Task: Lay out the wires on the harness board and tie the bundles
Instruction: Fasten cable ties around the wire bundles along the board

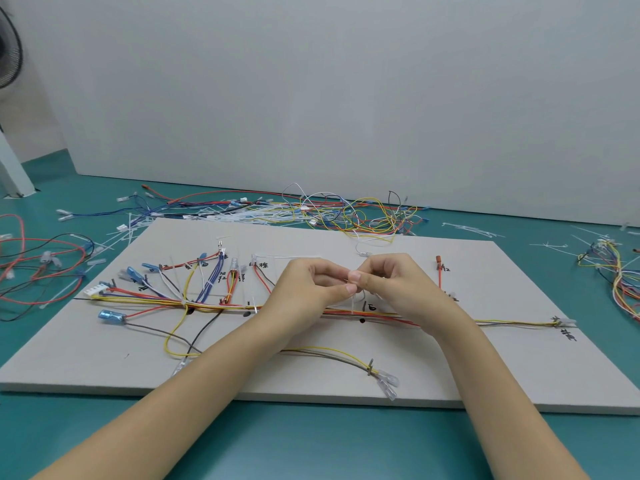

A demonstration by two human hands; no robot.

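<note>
While both hands meet above the board, these lines list what shows.
Cable tie: a thin white cable tie point(353, 304) rises from the main bundle straight up to the fingertips of both hands.
Main bundle: red, yellow and orange wires point(221, 305) run as the main bundle across the board, passing under both hands.
Left hand: the left hand point(311, 285) has its fingers curled, thumb and forefinger pinching the tie's upper end.
Right hand: the right hand point(391, 282), touching the left at the fingertips, pinches the same tie from the other side.
Harness board: the grey harness board point(485, 358) lies beneath both wrists, with handwritten marks.
Blue terminals: blue terminals point(133, 273) fan out left of the left hand.
Loose wires: a tangle of loose wires point(367, 213) lies beyond the hands, off the board's far edge.
Table: the green table point(311, 445) lies under the forearms.
</note>
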